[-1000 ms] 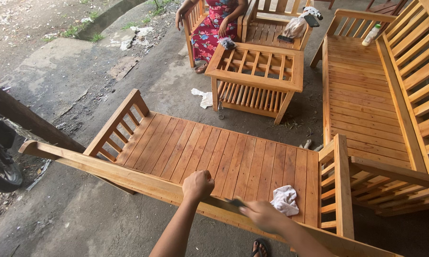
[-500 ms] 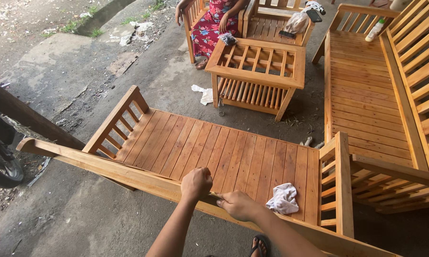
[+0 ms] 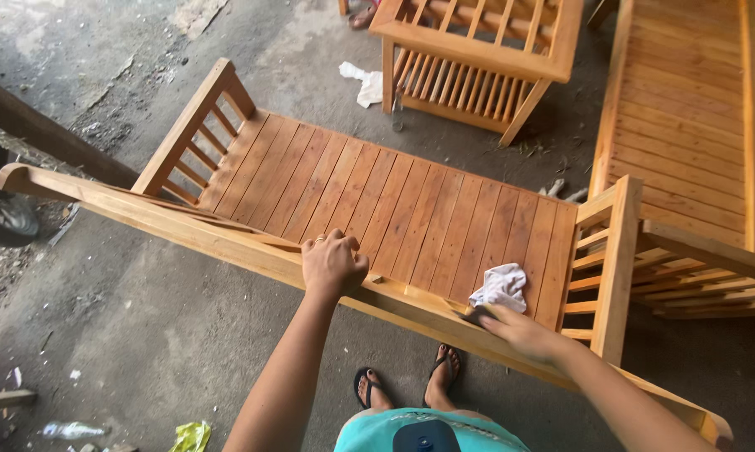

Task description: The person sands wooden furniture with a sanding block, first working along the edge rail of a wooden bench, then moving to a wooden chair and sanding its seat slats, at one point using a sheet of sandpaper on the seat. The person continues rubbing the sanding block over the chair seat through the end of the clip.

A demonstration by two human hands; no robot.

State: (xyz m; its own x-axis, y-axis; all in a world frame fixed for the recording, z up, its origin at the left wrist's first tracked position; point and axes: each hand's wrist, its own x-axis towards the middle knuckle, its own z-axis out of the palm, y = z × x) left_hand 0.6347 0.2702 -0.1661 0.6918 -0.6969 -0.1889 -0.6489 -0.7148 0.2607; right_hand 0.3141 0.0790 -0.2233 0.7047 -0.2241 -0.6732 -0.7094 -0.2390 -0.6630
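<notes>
I stand behind a slatted wooden bench point(image 3: 394, 201) and look down over its backrest. My left hand point(image 3: 334, 264) is closed around the backrest's top rail point(image 3: 185, 226), near its middle. Further right on the same rail, my right hand point(image 3: 520, 331) lies with its fingers pressing a small dark pad point(image 3: 475, 315) against the wood. A crumpled white rag point(image 3: 501, 289) rests on the seat just beyond that hand, close to the right armrest point(image 3: 616, 259).
A small slatted wooden table point(image 3: 478, 50) stands beyond the bench, with a white cloth point(image 3: 362, 82) on the concrete beside it. A longer wooden bench point(image 3: 687, 109) fills the right side. My feet in flip-flops point(image 3: 369, 389) are below. A tyre point(image 3: 5, 218) and litter point(image 3: 192, 435) lie left.
My right hand slid right along the top rail, away from my left hand and toward the white rag. My left hand kept its grip. The view tilted down and closer.
</notes>
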